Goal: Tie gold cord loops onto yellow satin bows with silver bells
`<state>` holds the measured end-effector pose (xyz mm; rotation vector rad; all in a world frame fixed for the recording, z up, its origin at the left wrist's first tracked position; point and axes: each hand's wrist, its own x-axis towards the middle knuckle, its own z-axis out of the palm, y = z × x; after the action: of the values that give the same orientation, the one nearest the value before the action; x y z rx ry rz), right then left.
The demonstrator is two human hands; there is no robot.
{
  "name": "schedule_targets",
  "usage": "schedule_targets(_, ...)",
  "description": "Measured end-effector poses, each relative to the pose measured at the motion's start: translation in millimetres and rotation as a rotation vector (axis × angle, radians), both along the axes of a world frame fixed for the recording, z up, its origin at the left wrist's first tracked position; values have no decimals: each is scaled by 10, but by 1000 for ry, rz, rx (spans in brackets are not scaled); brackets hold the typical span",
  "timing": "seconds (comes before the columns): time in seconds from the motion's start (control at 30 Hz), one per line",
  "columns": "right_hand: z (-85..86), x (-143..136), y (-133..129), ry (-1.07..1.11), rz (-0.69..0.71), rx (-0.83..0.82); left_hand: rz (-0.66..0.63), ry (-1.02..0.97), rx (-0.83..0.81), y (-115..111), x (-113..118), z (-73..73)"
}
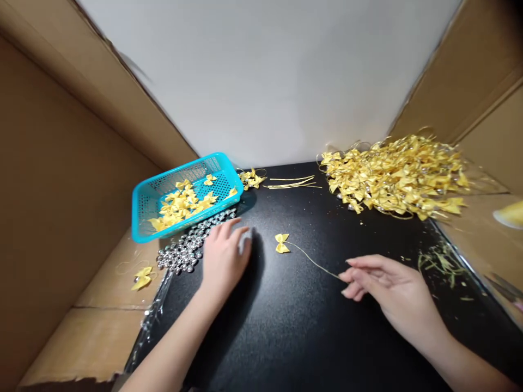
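My right hand (378, 280) pinches the end of a thin gold cord (312, 260) between thumb and fingers. The cord runs left to a small yellow ribbon bow (281, 243) on the black tabletop (286, 326). Over at the left, my left hand (226, 250) hovers beside a patch of shiny silver beads (183, 253), its fingers bent and thumb held apart. No object shows in that hand, though its fingertips are slightly blurred.
A turquoise basket (137, 212) holds loose yellow bows. Several cut cords (294, 182) lie at the back beside a few bows (252, 178). A big heap of corded bows (396, 177) fills the back right. Cord scraps (441, 264) litter the right edge. Cardboard walls (81, 136) flank the table.
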<state>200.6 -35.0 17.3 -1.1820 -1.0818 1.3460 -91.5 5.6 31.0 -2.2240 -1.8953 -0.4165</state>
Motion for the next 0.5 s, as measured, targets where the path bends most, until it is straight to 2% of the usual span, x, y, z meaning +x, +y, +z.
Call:
schedule_targets(0.07,-25,-41,-23,-1,42,-25,78,115,41,-3,-304,-17)
schedule_targets(0.17,-47,-58,-10,-24,38,-15,18,180,1,83,-535,-110)
schedule_targets(0.33,-82,-43,46,-93,0,46,35,166,-59,245,-502,-209)
schedule_targets(0.5,-134,-49,48,-127,58,32,3,115,-8,301,-480,-215)
